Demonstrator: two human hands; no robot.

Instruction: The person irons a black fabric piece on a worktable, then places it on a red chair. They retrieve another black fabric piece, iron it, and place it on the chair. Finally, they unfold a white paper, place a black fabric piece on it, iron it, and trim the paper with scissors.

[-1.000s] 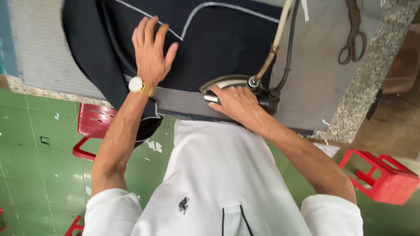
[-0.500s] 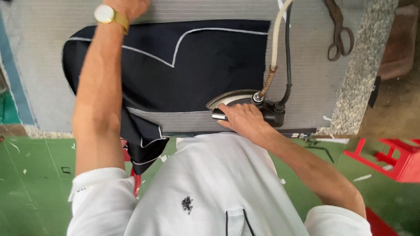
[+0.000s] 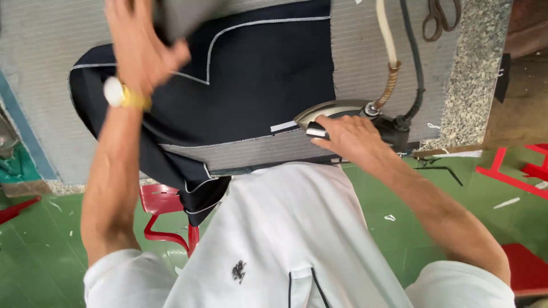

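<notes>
Right hand clamped on the iron, left hand up at the top edge with a grey piece.

The left hand [image 3: 142, 48] is blurred and partly cut off by the frame, closed round a grey piece of cloth [image 3: 185, 14] whose shape is hard to make out; scissors [image 3: 442, 14] at the far edge are cut off too. Below it all, the grey padded worktop [image 3: 40, 85] with a speckled stone border, green tiled floor and red stools [image 3: 165, 214] underneath. Spread across the worktop lies the dark navy garment [image 3: 257, 85], pale stitching tracing its seams, one end drooping over the near edge. The right hand [image 3: 348, 137] grips the handle of the steam iron [image 3: 331, 111], which sits on the garment's right edge, hose and cable rising behind. A gold watch [image 3: 117, 94] rides the left wrist.
</notes>
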